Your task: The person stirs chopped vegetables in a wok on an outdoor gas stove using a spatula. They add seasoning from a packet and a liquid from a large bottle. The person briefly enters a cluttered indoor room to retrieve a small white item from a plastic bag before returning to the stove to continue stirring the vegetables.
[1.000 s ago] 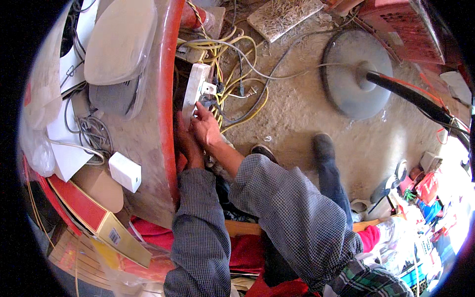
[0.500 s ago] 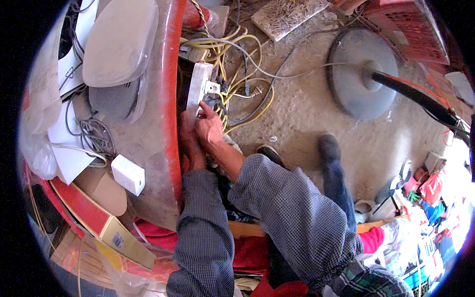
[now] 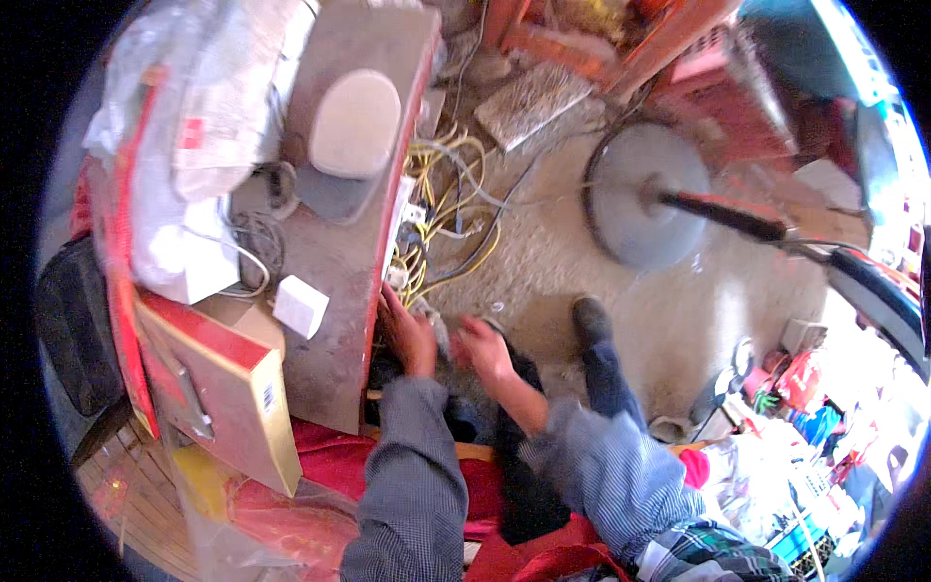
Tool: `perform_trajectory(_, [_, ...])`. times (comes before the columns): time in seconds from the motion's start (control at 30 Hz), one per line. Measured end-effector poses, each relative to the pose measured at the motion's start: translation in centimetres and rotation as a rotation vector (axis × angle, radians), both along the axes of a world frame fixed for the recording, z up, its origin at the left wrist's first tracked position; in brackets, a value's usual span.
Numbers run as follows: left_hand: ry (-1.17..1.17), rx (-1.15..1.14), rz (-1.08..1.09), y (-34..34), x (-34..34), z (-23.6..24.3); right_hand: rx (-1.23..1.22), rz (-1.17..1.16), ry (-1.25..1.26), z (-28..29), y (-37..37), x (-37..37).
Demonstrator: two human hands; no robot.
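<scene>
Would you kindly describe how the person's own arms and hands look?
The left sleeve and right sleeve show a fine grey and white check, the right looking paler and bluer. Green, black and white plaid cloth shows near its upper end. The left hand and right hand wear no gloves.

finely checked grey sleeves (image 3: pixel 412 475)

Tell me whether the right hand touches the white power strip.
Apart: the head view shows a clear gap between the right hand and the white power strip.
</scene>
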State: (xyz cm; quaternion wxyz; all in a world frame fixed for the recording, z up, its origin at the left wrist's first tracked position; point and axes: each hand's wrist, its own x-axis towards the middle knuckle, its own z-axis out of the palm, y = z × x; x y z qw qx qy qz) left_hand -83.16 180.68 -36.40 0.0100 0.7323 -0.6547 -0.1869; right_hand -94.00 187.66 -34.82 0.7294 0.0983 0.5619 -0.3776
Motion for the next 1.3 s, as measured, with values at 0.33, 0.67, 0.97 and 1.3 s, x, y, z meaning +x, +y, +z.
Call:
perform_trajectory(0.33, [0.052,0.717,-0.433,14.4,-9.1,21.4,-0.198,0.872,0.521,25.8,23.3,-14.2])
perform_trajectory(0.67, [0.109,0.827,-0.695,18.6,-5.7,30.6,-0.409,1.058,0.597,38.7,29.7,-26.8])
perform_trajectory(0.97, [-0.064,0.899,-0.590,23.8,-9.2,33.9,-0.562,0.981,0.664,36.4,37.0,-36.5])
perform_trajectory(1.3, [0.153,0.860,-0.469,31.4,-26.4,35.7,-0.613,0.975,0.738,39.2,44.4,-48.5])
